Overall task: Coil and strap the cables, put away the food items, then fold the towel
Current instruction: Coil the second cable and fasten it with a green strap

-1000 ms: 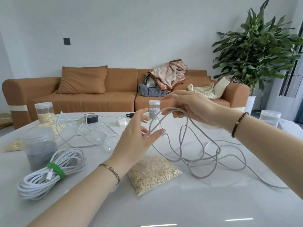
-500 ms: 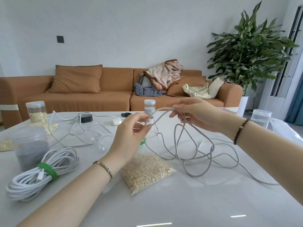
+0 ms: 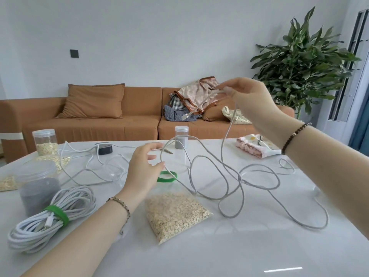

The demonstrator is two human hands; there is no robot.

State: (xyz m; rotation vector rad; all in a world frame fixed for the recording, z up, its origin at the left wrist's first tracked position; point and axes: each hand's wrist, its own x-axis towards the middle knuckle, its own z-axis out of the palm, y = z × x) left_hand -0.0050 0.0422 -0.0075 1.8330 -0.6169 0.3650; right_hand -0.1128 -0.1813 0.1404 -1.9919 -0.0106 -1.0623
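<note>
Pinching grey cable [image 3: 231, 125] aloft, right hand [image 3: 249, 96], left hand [image 3: 142, 172] spread over table [image 3: 219, 252]

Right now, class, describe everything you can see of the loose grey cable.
The grey cable looks thin and braided, with a pale plug at its raised end. It is uncoiled and unstrapped: slack loops sprawl crossing over the white table, right of the bag of oats. The right hand pinches it near the plug, held high; a strand seems to touch the thumb of the left hand.

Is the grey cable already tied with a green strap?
No: the grey cable lies in loose loops, only the white coil wears a green strap.
</note>
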